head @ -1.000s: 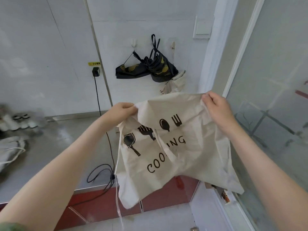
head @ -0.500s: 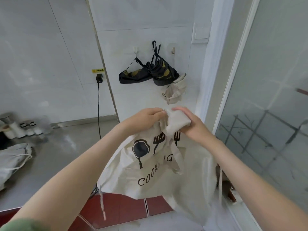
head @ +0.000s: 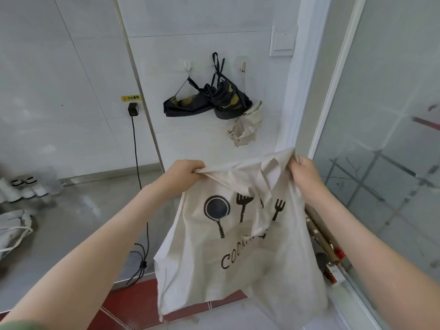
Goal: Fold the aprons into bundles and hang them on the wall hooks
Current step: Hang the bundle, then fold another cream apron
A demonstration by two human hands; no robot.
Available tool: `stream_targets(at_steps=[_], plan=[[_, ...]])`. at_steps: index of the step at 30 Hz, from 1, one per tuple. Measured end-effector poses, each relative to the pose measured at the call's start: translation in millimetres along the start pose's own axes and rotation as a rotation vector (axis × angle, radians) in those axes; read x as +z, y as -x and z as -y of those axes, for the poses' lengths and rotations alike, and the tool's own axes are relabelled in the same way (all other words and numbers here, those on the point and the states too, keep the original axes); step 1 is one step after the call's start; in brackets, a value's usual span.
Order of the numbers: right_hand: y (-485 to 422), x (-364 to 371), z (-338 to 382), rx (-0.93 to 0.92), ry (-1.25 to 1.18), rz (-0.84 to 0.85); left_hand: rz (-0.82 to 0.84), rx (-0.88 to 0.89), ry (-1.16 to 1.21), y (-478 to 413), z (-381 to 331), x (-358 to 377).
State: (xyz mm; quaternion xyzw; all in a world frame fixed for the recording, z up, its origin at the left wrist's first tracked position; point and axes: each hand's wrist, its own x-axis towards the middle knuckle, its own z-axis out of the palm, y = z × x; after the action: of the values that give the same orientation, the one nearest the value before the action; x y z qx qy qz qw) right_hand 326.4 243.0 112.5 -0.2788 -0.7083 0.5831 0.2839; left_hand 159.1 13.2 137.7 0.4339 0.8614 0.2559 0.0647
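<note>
A cream apron [head: 238, 253] printed with a pan, spatula, fork and "COOKING" hangs in front of me. My left hand [head: 184, 171] pinches its top edge at the left. The top right corner is gripped by my right hand [head: 303, 172]. On the wall ahead, two dark apron bundles [head: 214, 101] hang from hooks [head: 188, 65], and a cream bundle [head: 247, 125] hangs below the right hook [head: 242, 66].
A steel counter [head: 71, 234] runs along the left, with another cream apron [head: 12, 229] at its left edge and white bottles [head: 23, 186] behind. A black cable [head: 137, 163] drops from a wall plug. A glass door [head: 392, 163] stands at the right.
My hands met at the middle half a second ago, then pulled apart again, stretching the apron's top edge. The print now faces me flatter.
</note>
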Motion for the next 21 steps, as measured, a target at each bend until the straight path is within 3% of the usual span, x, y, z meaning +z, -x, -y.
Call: stream_targets(at_steps=[7,13,16,19,21], plan=[[-4,-5,-12,0.054,0.04,0.049,-0.113,-0.108,0.378,-6,-5,7],[4,-10,-11,0.046,0.024,0.135,-0.107,-0.173,0.178,-11,9,8],[10,-13,-4,0.008,-0.081,0.189,-0.173,-0.206,0.204,-7,23,3],[13,-14,9,-0.113,-0.208,0.106,-0.321,-0.107,0.323,4,22,-3],[10,-10,8,-0.141,-0.067,0.047,-0.221,-0.069,0.213,10,23,2]])
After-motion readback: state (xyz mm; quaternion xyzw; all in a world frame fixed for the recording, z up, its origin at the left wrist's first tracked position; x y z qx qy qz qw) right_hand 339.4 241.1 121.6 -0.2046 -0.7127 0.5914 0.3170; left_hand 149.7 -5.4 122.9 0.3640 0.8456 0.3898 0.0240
